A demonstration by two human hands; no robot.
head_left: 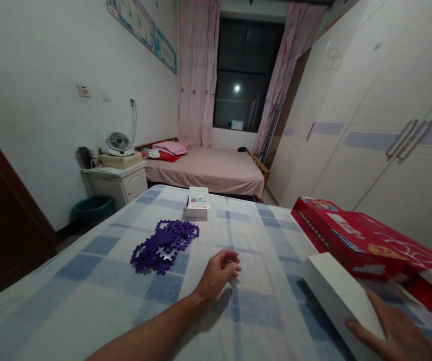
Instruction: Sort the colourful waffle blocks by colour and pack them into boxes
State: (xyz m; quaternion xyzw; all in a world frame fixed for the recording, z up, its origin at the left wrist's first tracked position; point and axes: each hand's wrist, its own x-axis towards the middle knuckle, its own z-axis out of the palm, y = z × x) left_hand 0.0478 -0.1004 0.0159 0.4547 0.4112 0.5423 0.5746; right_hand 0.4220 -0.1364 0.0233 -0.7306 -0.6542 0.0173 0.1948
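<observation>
My left hand (221,271) hovers low over or rests on the middle of the checked tablecloth (255,306); its fingers are loosely curled, apart from one another, with nothing in them. At the lower right, my right hand (392,326) grips a plain white box (336,296), thumb on the near side and fingers over the far side. This box stands beside a large red box (355,235). Left of my left hand lies a heap of purple gear-edged pieces (163,245). Farther back sits a small white box (197,201) with printing on its top.
Past the table is a bed (208,168) with a pink cover. A small fan (120,143) stands on a white cabinet (133,188) at the left, near a green bin (93,208). White wardrobes (355,100) line the right side.
</observation>
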